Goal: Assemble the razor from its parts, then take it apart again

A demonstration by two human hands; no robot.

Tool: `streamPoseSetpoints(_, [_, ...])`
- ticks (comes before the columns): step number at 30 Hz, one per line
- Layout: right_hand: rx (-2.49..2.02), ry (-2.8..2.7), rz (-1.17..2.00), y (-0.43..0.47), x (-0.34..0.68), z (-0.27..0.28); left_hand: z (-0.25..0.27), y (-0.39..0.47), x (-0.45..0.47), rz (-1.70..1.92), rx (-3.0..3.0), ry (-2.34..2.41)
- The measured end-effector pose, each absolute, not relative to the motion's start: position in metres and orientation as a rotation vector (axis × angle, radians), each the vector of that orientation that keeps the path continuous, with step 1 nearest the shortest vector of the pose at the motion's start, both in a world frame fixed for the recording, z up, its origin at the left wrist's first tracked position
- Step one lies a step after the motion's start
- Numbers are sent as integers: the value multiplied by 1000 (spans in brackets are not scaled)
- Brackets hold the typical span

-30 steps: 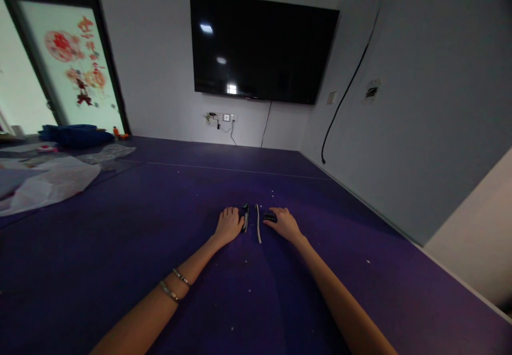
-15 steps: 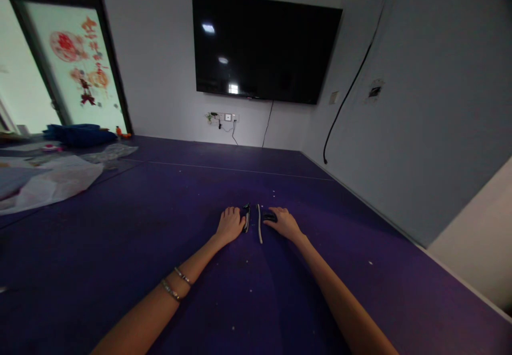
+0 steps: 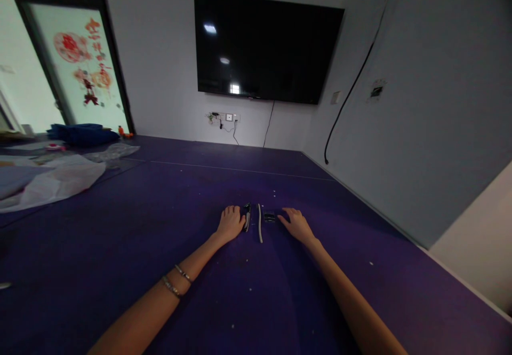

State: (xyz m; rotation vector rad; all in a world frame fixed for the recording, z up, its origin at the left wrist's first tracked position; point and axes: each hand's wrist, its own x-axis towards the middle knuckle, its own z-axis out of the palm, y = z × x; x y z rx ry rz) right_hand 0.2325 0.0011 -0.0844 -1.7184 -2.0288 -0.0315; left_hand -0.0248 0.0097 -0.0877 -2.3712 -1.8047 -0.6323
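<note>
My left hand (image 3: 231, 224) lies palm down on the purple surface (image 3: 192, 269), fingers stretched forward. Its thumb rests against or right beside a slim dark tool with a pale strip along it (image 3: 247, 218); its kind is too small to make out. To the right of that lies a short, slightly bent length of whitish cable or cord (image 3: 260, 224), untouched. A small flat black piece with light stripes (image 3: 269, 217) lies farther right. My right hand (image 3: 296, 225) is just right of this piece, apart from it, with fingers spread and nothing in them.
Clear plastic sheeting (image 3: 64, 176) and a folded dark blue cloth (image 3: 84, 134) lie at the left. A television (image 3: 268, 48) hangs on the far wall above sockets (image 3: 229, 117). A black cable (image 3: 352, 85) hangs along the right wall. Small white specks dot the surface.
My right hand has let go of the small black piece and moved right, leaving it lying on the surface. My left hand has stayed beside the dark tool.
</note>
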Motion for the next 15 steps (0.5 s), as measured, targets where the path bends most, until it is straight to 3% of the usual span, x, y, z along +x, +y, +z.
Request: streamPoseSetpoints(15, [-1927,-1990,-100,-18,254,-96,-94,38,-66,-414,-2217,-1969])
